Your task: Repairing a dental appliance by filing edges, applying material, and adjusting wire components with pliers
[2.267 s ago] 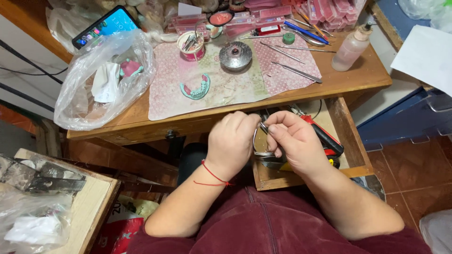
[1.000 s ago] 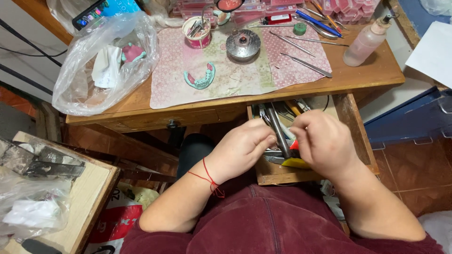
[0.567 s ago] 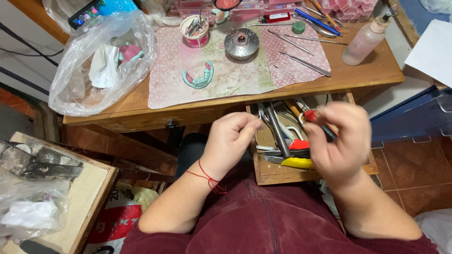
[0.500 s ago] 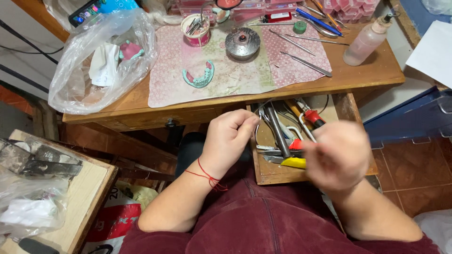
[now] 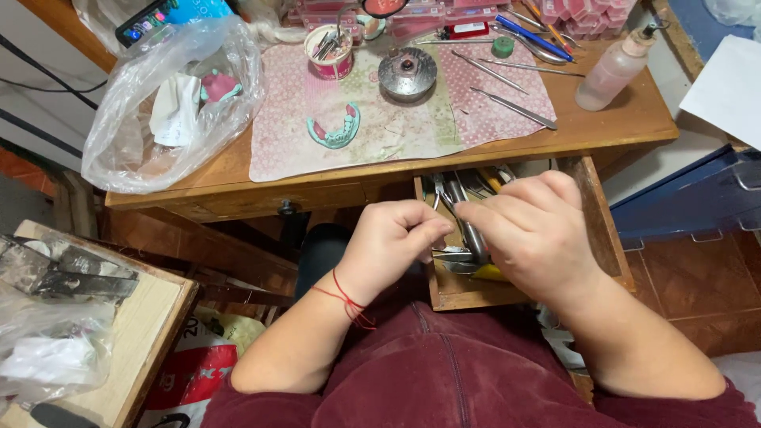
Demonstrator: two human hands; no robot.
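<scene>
You are sitting at a worn wooden desk with its drawer pulled open over your lap. A crumpled clear plastic bag is slumping at the desk's left end, and a pink patterned mat is lying across the middle, carrying a teal dental cast with pink gum-coloured parts and a round metal dish. Thin steel instruments are resting on the mat's right side. Your right hand is hovering over the drawer's metal tools, fingers curled loosely; whether it is pinching anything cannot be told. Your left hand, a red thread at its wrist, is pressing its fingertips together just beside the right fingertips above the drawer; any item between them is too small to see.
</scene>
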